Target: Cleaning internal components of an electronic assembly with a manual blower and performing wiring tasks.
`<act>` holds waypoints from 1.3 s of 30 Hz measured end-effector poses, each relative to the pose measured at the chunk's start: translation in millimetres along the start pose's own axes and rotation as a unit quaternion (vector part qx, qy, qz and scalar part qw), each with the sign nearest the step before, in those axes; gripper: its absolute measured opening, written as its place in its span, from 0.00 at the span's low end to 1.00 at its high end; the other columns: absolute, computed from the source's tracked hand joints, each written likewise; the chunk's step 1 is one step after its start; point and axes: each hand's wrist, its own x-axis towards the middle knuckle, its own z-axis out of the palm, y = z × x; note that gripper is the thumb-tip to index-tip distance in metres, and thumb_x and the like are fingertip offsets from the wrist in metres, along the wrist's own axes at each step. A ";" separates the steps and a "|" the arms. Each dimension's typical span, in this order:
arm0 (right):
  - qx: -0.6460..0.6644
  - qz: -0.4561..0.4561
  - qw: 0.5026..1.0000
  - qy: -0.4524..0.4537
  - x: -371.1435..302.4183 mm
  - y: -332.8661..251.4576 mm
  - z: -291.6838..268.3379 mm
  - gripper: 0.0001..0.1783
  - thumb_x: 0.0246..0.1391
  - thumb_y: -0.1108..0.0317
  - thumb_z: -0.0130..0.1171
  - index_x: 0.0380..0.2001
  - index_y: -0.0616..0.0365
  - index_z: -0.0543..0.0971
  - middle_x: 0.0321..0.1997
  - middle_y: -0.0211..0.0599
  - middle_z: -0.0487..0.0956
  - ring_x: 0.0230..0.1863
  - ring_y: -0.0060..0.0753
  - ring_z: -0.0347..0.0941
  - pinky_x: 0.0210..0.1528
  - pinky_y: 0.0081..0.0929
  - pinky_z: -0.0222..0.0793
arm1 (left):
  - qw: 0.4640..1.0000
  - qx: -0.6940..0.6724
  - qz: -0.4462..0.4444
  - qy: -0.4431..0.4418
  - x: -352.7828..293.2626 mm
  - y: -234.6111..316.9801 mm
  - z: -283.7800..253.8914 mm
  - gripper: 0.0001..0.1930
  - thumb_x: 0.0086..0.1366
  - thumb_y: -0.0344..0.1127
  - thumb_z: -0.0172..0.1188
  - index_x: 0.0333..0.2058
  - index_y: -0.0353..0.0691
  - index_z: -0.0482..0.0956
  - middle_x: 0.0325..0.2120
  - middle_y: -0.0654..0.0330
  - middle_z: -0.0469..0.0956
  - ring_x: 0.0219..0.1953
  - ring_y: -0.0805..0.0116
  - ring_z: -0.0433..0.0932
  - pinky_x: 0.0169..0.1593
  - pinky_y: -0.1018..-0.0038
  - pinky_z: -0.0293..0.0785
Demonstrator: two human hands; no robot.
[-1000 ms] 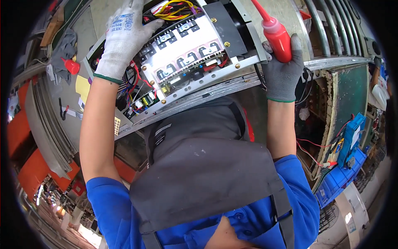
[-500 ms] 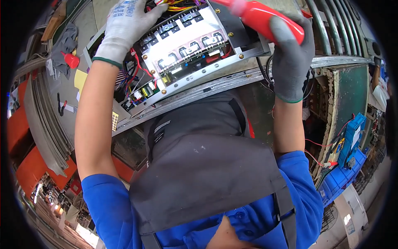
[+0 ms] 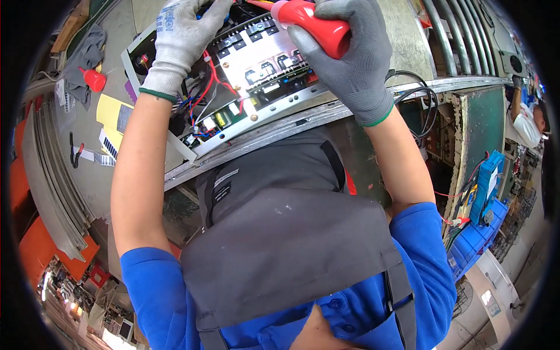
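My right hand (image 3: 356, 58), in a grey glove, grips a red squeeze bottle (image 3: 315, 24) with a pink collar. The bottle is tilted, its thin nozzle pointing left over the top edge of an open metal chassis (image 3: 280, 108). Inside the chassis are a circuit board with a pale heat-sink plate (image 3: 262, 58), several black clamped components and red wires (image 3: 216, 74). My left hand (image 3: 184, 35), in a white-grey glove, reaches over the chassis's left part. Its thumb is apart from the palm beside the wiring; the fingertips are cut off by the picture's upper edge.
Left on the bench lie a red-capped object (image 3: 93, 80), a grey cloth (image 3: 87, 55), yellow paper (image 3: 111, 116) and black-and-red pliers (image 3: 76, 151). Metal tubes (image 3: 458, 41) are at right, above a blue crate (image 3: 475, 239). Another person (image 3: 528, 119) is at the far right.
My right hand has moved left and down with the squeeze bottle, bringing it over the chassis. My left hand has shifted slightly. The chassis appears a little further right in the picture.
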 end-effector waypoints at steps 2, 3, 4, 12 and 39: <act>-0.020 -0.010 1.000 -0.004 -2.5 1.1 6.5 0.20 0.40 0.79 0.71 0.36 0.59 0.72 0.36 0.44 0.75 0.40 0.48 0.75 0.42 0.37 0.73 | 0.992 -0.067 -0.107 -0.017 -1.9 1.5 -1.4 0.07 0.59 0.35 0.66 0.30 0.37 0.85 0.49 0.41 0.79 0.51 0.47 0.80 0.55 0.63 0.74; -0.033 -0.005 0.999 -0.005 -3.6 1.8 9.3 0.21 0.39 0.80 0.71 0.36 0.59 0.72 0.37 0.45 0.75 0.40 0.49 0.75 0.42 0.36 0.73 | 0.992 -0.080 -0.098 0.011 -1.1 1.1 -0.9 0.10 0.59 0.36 0.66 0.23 0.35 0.83 0.48 0.41 0.80 0.47 0.48 0.81 0.52 0.63 0.75; -0.040 -0.003 0.999 -0.006 -2.2 5.8 17.0 0.21 0.38 0.81 0.71 0.36 0.59 0.72 0.37 0.45 0.75 0.40 0.50 0.75 0.42 0.36 0.73 | 0.992 -0.081 -0.099 0.013 -1.1 0.5 -0.8 0.10 0.59 0.36 0.66 0.23 0.35 0.83 0.48 0.41 0.80 0.47 0.48 0.81 0.52 0.63 0.75; -0.108 -0.052 0.992 0.048 -24.4 18.0 31.9 0.18 0.47 0.72 0.73 0.39 0.58 0.75 0.40 0.39 0.77 0.41 0.37 0.77 0.44 0.29 0.74 | 0.992 -0.084 -0.091 0.014 -0.2 1.0 0.3 0.10 0.58 0.36 0.67 0.24 0.36 0.83 0.47 0.41 0.80 0.47 0.48 0.81 0.51 0.63 0.75; 0.693 0.501 0.490 0.171 -23.2 12.7 -50.4 0.28 0.64 0.52 0.57 0.54 0.65 0.68 0.37 0.36 0.68 0.32 0.27 0.58 0.29 0.23 0.59 | 0.935 -0.192 -0.285 0.089 -38.4 -4.3 -87.7 0.16 0.69 0.35 0.60 0.52 0.33 0.79 0.52 0.54 0.80 0.50 0.69 0.78 0.56 0.74 0.71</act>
